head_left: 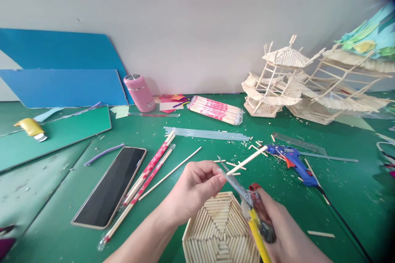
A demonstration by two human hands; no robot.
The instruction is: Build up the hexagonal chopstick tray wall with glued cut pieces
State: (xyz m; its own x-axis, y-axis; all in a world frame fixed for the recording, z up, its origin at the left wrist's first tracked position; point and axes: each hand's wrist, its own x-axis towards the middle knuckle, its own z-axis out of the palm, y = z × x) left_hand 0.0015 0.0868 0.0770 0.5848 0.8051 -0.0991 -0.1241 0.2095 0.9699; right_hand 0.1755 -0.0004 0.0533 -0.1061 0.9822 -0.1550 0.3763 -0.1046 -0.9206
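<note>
Here, the left hand (194, 185) pinches a thin wooden stick (247, 160) between thumb and fingertips, its grip clenched on the near end so that the free length points up and to the right, across the blades of a pair of scissors (247, 201). The right hand (277, 226) is wrapped around the scissors' yellow-and-red handles, grip clenched on them, blades parted about the stick just beyond the left fingertips; holding the stick close to the blades steadies it there. Both hands hover above one hexagonal panel of glued sticks (220, 230), which lies flat on the green counter (77, 222) directly beneath them.

Counted: one blue hot-glue gun (293, 162) resting on its side to the right, its nozzle toward the stick's tip; one dark phone (112, 185) face up on the left; one wrapped bundle of sticks (214, 109) farther back; one pink flask (139, 92) standing by the wall; two stick-built pavilion models (277, 82), set aside at the far right. Several wrapped chopsticks (151, 172) lie loose beside the phone; their number cannot be told exactly. Short offcuts are scattered around the glue gun.
</note>
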